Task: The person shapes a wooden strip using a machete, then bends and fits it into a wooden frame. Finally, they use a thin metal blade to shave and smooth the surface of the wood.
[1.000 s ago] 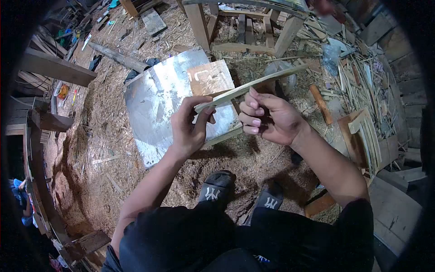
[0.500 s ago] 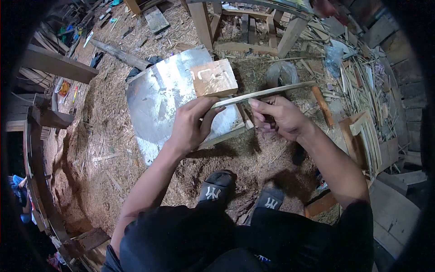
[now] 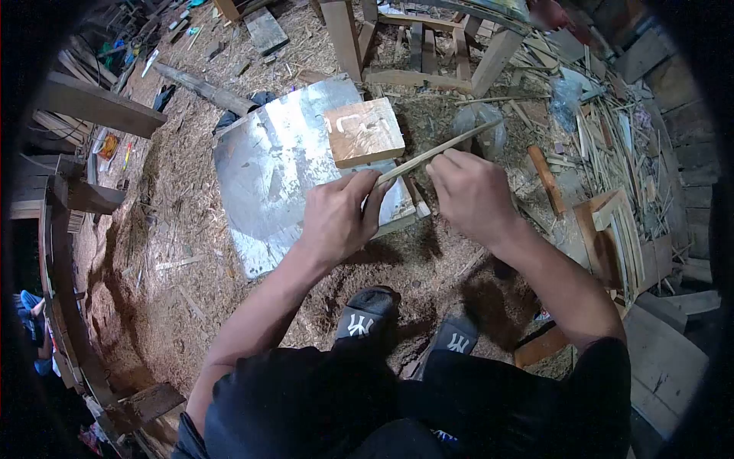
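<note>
My left hand (image 3: 340,214) pinches the near end of a thin wooden strip (image 3: 459,141) between thumb and fingers. The strip slants up and away to the right. My right hand (image 3: 475,195) is closed, back of the hand up, with its knuckles against or just beside the strip's lower edge. Whatever its fingertips hold, if anything, is hidden. Just beyond the strip, a thick wooden block (image 3: 365,131) with pale marks on top rests on a worn, silvery board (image 3: 267,176).
Sawdust and shavings cover the ground around my sandaled feet (image 3: 367,314). Thin offcuts (image 3: 612,161) pile up at right, near a clear plastic bag (image 3: 564,103). A wooden frame (image 3: 417,79) stands at the back. Part of another person (image 3: 34,325) shows at far left.
The strip has tilted more steeply, and its far end has moved left and up. My right hand has turned over, knuckles up. My left hand has shifted slightly right.
</note>
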{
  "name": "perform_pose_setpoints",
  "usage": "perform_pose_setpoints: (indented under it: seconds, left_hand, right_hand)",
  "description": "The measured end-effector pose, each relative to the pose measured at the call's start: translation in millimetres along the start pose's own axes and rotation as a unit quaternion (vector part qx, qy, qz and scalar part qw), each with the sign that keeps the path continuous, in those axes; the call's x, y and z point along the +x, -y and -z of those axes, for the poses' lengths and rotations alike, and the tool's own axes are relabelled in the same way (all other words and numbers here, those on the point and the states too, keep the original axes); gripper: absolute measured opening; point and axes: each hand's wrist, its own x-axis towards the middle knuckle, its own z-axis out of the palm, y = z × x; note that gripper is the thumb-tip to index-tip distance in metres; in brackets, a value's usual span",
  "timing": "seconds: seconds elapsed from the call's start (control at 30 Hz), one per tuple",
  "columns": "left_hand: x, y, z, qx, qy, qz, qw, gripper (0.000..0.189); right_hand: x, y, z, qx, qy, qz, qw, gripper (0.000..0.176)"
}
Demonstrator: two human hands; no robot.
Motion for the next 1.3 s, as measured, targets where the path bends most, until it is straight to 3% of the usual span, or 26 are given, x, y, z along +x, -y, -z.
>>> perform_pose_setpoints:
  seconds: [0.03,0.07,0.1,0.13,0.17,0.23,0.3,0.37,0.43,0.5,0.53,0.73,0.8,0.83,0.9,0.93,1.0,1.03,1.1,1.13,1.2,1.23,1.3]
  left_hand:
    - [1.2,3.6,1.8,-0.027,-0.03,-0.044,0.998,0.011]
    - [2.1,7.1,3.3,-0.054,-0.061,-0.088,0.993,0.012]
    - [2.2,10.5,2.9,-0.054,-0.061,-0.088,0.993,0.012]
    - [2.0,14.2,1.0,-0.078,-0.075,-0.086,0.99,0.012]
    - [1.7,16.3,0.0,-0.103,-0.088,-0.083,0.987,0.012]
    - [0.5,12.3,2.9,-0.11,-0.071,-0.062,0.989,0.012]
    - [0.1,9.7,2.2,-0.107,-0.084,-0.073,0.988,0.011]
    - [-0.4,8.7,0.8,-0.115,-0.09,-0.078,0.986,0.014]
    - [-1.5,8.7,1.1,-0.121,-0.097,-0.081,0.985,0.016]
    - [-4.0,9.4,2.5,-0.101,-0.089,-0.081,0.988,0.015]
    - [-5.1,8.5,3.0,-0.101,-0.089,-0.081,0.988,0.015]
    - [-4.1,6.7,-2.2,-0.105,-0.114,-0.098,0.983,0.011]
    - [-4.9,4.0,-2.9,-0.099,-0.103,-0.084,0.986,0.01]
    - [-4.7,3.2,-3.5,-0.099,-0.103,-0.084,0.986,0.01]
    - [-4.8,2.0,-4.0,-0.103,-0.101,-0.067,0.987,0.01]
    - [-4.5,1.7,-3.7,-0.103,-0.101,-0.067,0.987,0.01]
    - [-3.5,1.3,-2.6,-0.094,-0.098,-0.057,0.989,0.01]
    - [-3.9,1.4,-2.1,-0.093,-0.097,-0.058,0.989,0.01]
    - [-6.0,0.9,-1.6,-0.087,-0.078,-0.036,0.993,0.01]
    - [-6.0,0.6,-1.5,-0.087,-0.077,-0.035,0.993,0.01]
    - [-6.2,-0.8,-1.0,-0.099,-0.07,-0.025,0.992,0.01]
    - [-5.6,-1.1,-0.7,-0.1,-0.069,-0.025,0.992,0.01]
    - [-3.8,-1.3,1.1,-0.091,-0.022,0.007,0.996,0.012]
  right_hand:
    - [-0.2,0.6,-1.2,0.001,0.0,0.002,1.0,0.02]
    - [-1.7,1.9,-2.8,0.181,0.021,-0.072,0.981,0.026]
    - [-4.0,2.9,-2.8,0.352,0.042,-0.144,0.924,0.032]
    - [-7.3,2.0,3.2,0.589,0.128,-0.256,0.756,0.042]
    - [-6.5,2.8,7.7,0.588,0.128,-0.258,0.756,0.042]
    - [-6.2,4.4,14.8,0.772,0.139,-0.312,0.537,0.046]
    - [-9.3,0.1,7.0,0.789,0.148,-0.291,0.52,0.044]
    - [-8.3,4.5,5.5,0.818,0.152,-0.338,0.439,0.039]
    - [-6.1,8.5,6.9,0.829,0.153,-0.34,0.418,0.036]
    - [-7.1,8.4,2.5,0.877,0.154,-0.279,0.359,0.034]
    - [-6.8,7.8,1.2,0.877,0.154,-0.279,0.358,0.034]
    - [-5.1,1.6,-4.3,0.856,0.144,-0.263,0.421,0.027]
    - [-3.6,2.7,-2.4,0.817,0.129,-0.284,0.484,0.023]
    - [-1.6,4.2,0.7,0.817,0.129,-0.285,0.484,0.023]
    - [2.9,8.3,7.8,0.753,0.117,-0.328,0.557,0.022]
    - [4.2,8.5,7.6,0.753,0.118,-0.328,0.557,0.022]
    - [6.9,8.1,7.0,0.617,0.106,-0.298,0.721,0.022]
    - [6.4,8.4,5.6,0.618,0.105,-0.298,0.72,0.022]
    - [3.7,8.5,2.5,0.441,0.046,-0.211,0.871,0.019]
    - [3.8,7.7,4.4,0.441,0.046,-0.211,0.871,0.019]
    - [3.1,5.2,10.9,0.224,0.024,-0.098,0.969,0.017]
    - [2.1,2.1,12.7,0.224,0.025,-0.099,0.969,0.017]
    - [0.7,-6.4,15.3,0.031,0.04,0.043,0.998,0.013]
